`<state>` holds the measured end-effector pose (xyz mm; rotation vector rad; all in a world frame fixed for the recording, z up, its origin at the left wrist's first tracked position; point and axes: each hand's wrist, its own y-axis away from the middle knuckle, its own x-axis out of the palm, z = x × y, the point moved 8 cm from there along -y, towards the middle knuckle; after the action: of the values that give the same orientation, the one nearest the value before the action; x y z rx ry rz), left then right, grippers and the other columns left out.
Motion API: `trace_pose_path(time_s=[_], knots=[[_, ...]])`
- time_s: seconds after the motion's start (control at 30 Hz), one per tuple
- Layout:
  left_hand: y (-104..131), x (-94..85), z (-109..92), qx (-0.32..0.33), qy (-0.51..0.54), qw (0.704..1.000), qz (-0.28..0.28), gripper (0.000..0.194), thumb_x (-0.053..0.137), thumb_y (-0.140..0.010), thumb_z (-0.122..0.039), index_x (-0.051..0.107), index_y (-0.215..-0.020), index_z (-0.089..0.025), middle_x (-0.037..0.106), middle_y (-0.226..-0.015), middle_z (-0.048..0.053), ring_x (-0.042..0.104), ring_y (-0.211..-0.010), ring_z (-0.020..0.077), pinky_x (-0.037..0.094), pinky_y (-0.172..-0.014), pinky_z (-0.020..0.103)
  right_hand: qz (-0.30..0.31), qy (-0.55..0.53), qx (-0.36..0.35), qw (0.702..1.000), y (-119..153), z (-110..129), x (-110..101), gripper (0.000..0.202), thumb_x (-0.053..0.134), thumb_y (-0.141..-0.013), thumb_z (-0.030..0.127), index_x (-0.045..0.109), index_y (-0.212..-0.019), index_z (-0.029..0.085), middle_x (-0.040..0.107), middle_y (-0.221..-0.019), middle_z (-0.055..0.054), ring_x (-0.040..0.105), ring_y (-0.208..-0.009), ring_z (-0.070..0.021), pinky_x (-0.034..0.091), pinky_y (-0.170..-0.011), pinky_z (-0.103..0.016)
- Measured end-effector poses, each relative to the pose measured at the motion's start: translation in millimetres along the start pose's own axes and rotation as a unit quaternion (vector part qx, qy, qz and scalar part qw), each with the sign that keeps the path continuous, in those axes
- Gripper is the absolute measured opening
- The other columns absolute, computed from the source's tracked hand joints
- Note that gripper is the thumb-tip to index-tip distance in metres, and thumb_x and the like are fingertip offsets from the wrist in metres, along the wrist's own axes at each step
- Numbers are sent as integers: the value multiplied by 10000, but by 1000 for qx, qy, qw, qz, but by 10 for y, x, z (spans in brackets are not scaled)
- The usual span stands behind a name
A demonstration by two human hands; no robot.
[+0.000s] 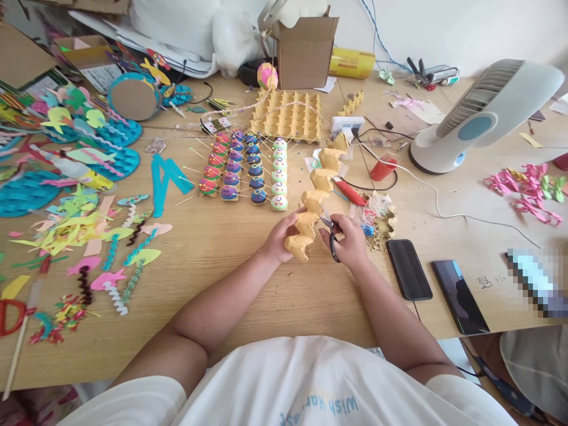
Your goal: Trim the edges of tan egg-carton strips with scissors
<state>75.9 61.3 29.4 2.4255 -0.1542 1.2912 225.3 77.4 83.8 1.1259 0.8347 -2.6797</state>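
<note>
A strip of tan egg carton slants up and away from me over the table. My left hand grips its near end from the left side, fingers wrapped around the edge. In my right hand is a pair of black-handled scissors, whose blades meet the strip's right edge near the second cup. Beyond my left hand stand rows of painted egg-carton cups with pins, among them a white-spotted row and a dark blue row. Carton scraps lie right of my right hand.
An egg tray lies behind the painted rows. Two phones rest right of my forearm. A white fan stands at the back right, its cable crossing the table. Paper fish cut-outs and blue woven pieces spread over the left side.
</note>
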Motion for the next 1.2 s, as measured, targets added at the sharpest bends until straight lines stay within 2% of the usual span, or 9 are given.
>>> trace_pose_path(time_s=[0.27,0.4,0.6,0.73,1.0,1.2], knots=[[0,35,50,-4,16,999,39,515,713,-796,-302,630,-1292,-191,753,-943,55,672,-666,146,555,-567,237,-18,11,-2,1000,20,31,8,195,676,-882,387,611,-979,230,598,-717,3,554,-672,-173,418,-643,-302],[8,23,68,-17,18,999,21,549,692,-811,-296,613,-1344,-195,752,-920,52,660,-660,148,556,-566,245,-14,11,2,1000,16,31,11,200,679,-884,401,618,-975,234,605,-715,2,552,-666,-170,417,-645,-302],[7,58,53,-8,27,999,43,520,672,-812,-277,628,-1319,-168,759,-926,66,670,-661,157,553,-555,248,-15,-1,4,1000,12,33,7,197,685,-884,397,630,-971,229,600,-696,7,542,-646,-163,406,-632,-294],[-2,25,69,-14,22,999,30,509,662,-828,-292,621,-1318,-163,753,-913,63,678,-657,157,550,-554,242,-16,-4,11,1000,12,23,1,194,689,-881,401,636,-957,231,586,-668,13,523,-616,-158,391,-605,-286],[-13,-25,71,-8,5,1000,24,507,697,-791,-318,631,-1276,-189,740,-942,55,673,-677,149,545,-573,231,-16,3,26,1000,13,-35,-1,253,692,-885,482,673,-942,236,548,-614,24,493,-568,-150,378,-566,-280],[-15,-12,45,1,6,1000,30,528,696,-794,-324,621,-1299,-190,741,-940,51,674,-660,147,544,-566,234,-33,35,0,999,-8,-51,-46,310,703,-886,536,700,-942,231,554,-610,17,522,-598,-162,380,-587,-288]])
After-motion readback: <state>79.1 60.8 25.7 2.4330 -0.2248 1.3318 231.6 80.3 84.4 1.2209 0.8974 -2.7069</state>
